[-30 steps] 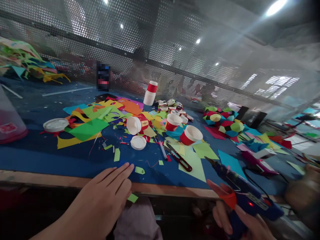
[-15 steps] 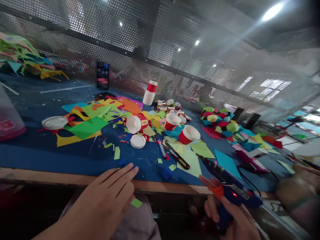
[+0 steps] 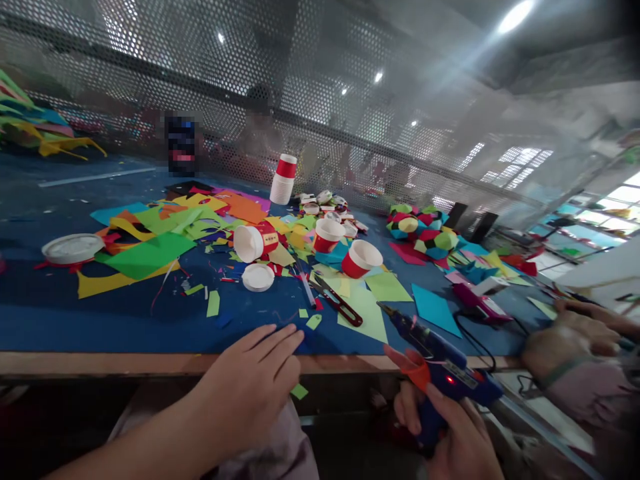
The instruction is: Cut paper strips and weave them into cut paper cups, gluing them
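Table edge (image 3: 125, 363) runs across the near side; bare blue mat just behind it on the left, clutter further in. My left hand (image 3: 255, 387) lies flat at the edge, fingers spread, tips on a small blue paper piece (image 3: 303, 344), gripping nothing. My right hand (image 3: 453, 433) is wrapped round the blue glue gun (image 3: 440, 363), near right, nozzle pointing far-left. Scissors (image 3: 337, 303) and red paper cups (image 3: 360, 259) sit beyond. Another person's hand (image 3: 570, 337) is at far right.
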The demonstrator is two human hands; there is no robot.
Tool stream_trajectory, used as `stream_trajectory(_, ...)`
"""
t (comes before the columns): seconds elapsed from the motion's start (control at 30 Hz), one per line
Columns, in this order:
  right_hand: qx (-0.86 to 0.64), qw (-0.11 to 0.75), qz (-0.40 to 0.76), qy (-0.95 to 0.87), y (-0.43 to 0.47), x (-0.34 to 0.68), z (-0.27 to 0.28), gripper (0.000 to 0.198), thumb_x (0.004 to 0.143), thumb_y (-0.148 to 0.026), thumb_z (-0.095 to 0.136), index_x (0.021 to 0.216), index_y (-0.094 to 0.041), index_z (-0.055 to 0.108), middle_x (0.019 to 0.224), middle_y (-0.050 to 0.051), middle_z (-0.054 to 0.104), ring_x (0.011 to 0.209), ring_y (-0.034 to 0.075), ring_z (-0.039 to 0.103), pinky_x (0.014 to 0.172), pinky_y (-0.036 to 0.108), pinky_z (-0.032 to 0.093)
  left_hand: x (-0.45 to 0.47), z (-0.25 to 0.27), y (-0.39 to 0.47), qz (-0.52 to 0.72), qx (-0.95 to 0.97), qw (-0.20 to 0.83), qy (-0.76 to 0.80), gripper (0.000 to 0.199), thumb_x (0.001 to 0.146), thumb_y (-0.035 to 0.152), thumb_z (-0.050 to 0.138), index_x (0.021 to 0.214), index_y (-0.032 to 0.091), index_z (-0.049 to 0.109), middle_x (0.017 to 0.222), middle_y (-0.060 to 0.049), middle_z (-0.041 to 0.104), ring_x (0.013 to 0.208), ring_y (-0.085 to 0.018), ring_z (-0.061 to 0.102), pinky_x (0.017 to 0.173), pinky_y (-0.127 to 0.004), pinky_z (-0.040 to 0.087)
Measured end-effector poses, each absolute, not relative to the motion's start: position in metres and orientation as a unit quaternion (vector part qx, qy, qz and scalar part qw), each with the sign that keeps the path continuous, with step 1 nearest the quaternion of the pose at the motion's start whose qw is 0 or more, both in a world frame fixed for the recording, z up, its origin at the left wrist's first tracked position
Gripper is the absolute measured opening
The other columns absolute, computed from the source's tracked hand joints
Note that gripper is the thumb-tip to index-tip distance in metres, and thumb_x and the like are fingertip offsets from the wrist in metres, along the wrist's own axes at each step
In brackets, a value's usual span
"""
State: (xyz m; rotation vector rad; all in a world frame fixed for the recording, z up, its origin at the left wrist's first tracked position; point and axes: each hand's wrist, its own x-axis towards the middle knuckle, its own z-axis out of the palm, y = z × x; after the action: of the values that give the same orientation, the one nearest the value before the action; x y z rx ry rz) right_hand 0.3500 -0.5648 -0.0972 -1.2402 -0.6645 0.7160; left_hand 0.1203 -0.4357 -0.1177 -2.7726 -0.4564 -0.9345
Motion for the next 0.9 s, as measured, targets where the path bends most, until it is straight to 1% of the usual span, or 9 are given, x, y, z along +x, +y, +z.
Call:
stream_trajectory(0.1,-0.548,0.71,0.34,-0.282,-0.565,0.35,-0.102,0.031,0.08,-0.035,0.071,0.053,-0.021,0.063,0.046,-0.001,0.053,0.047,0.013,0.048,0.048,0.027,0.042,0.106,-0.115,-0.435,-0.325,-0.927,0.091,-0.166,0.021,0.095,0.014,0.043,0.087,0.019,0.061,0.119,-0.006,0.073,0.115,-0.019,0.065,0.103,-0.036,0.039)
stream_trajectory(0.23,-0.54,0.715,0.346,-0.278,-0.564,0.348,-0.105,0.033,0.08,-0.034,0.071,0.052,-0.022,0.057,0.048,-0.001,0.053,0.048,0.014,0.047,0.05,0.028,0.042,0.093,-0.114,-0.431,-0.327,-0.925,0.098,-0.167,0.024,0.098,0.017,0.04,0.09,0.018,0.062,0.119,-0.005,0.073,0.119,-0.019,0.063,0.108,-0.035,0.034)
stream_trajectory(0.3,-0.548,0.71,0.333,-0.29,-0.565,0.348,-0.104,0.028,0.08,-0.037,0.07,0.057,-0.023,0.063,0.047,-0.001,0.052,0.048,0.015,0.047,0.05,0.03,0.042,0.086,-0.117,-0.429,-0.333,-0.922,0.087,-0.178,0.025,0.099,0.017,0.039,0.089,0.018,0.062,0.117,-0.004,0.073,0.12,-0.018,0.062,0.111,-0.033,0.031)
stream_trajectory(0.4,-0.562,0.702,0.318,-0.301,-0.566,0.349,-0.102,0.018,0.082,-0.036,0.067,0.072,-0.022,0.073,0.047,-0.001,0.052,0.048,0.017,0.048,0.05,0.033,0.042,0.072,-0.12,-0.428,-0.348,-0.915,0.068,-0.191,0.026,0.1,0.018,0.039,0.088,0.018,0.062,0.116,-0.004,0.073,0.122,-0.018,0.06,0.114,-0.033,0.027)
stream_trajectory(0.57,-0.579,0.692,0.301,-0.308,-0.567,0.352,-0.105,0.018,0.079,-0.04,0.068,0.072,-0.024,0.074,0.046,-0.002,0.05,0.044,0.016,0.045,0.05,0.035,0.043,0.051,-0.122,-0.428,-0.368,-0.907,0.055,-0.199,0.025,0.1,0.015,0.039,0.091,0.018,0.062,0.115,-0.004,0.073,0.125,-0.018,0.058,0.113,-0.032,0.032)
stream_trajectory(0.67,-0.602,0.671,0.295,-0.317,-0.568,0.352,-0.105,0.021,0.081,-0.042,0.066,0.08,-0.024,0.076,0.047,-0.001,0.051,0.045,0.017,0.046,0.05,0.034,0.043,0.04,-0.123,-0.428,-0.372,-0.901,0.061,-0.213,0.025,0.1,0.014,0.038,0.097,0.019,0.063,0.116,-0.002,0.073,0.125,-0.018,0.058,0.111,-0.034,0.034)
stream_trajectory(0.73,-0.61,0.661,0.303,-0.315,-0.568,0.352,-0.104,0.024,0.083,-0.043,0.064,0.089,-0.023,0.077,0.049,-0.001,0.052,0.047,0.018,0.048,0.051,0.034,0.043,0.033,-0.122,-0.428,-0.369,-0.9,0.064,-0.222,0.026,0.101,0.016,0.037,0.097,0.019,0.063,0.116,-0.001,0.073,0.124,-0.019,0.059,0.111,-0.035,0.035)
stream_trajectory(0.83,-0.597,0.675,0.303,-0.309,-0.565,0.352,-0.103,0.027,0.082,-0.043,0.066,0.093,-0.022,0.077,0.047,-0.001,0.052,0.045,0.017,0.046,0.048,0.033,0.041,0.025,-0.121,-0.427,-0.372,-0.896,0.066,-0.232,0.027,0.101,0.016,0.037,0.093,0.02,0.062,0.114,-0.001,0.073,0.121,-0.019,0.061,0.109,-0.036,0.037)
stream_trajectory(0.9,-0.584,0.691,0.302,-0.301,-0.561,0.35,-0.103,0.025,0.08,-0.04,0.069,0.094,-0.02,0.076,0.047,-0.002,0.052,0.044,0.015,0.044,0.047,0.031,0.039,0.02,-0.121,-0.426,-0.374,-0.892,0.073,-0.244,0.026,0.1,0.014,0.038,0.094,0.02,0.063,0.113,-0.001,0.073,0.121,-0.019,0.061,0.108,-0.036,0.038)
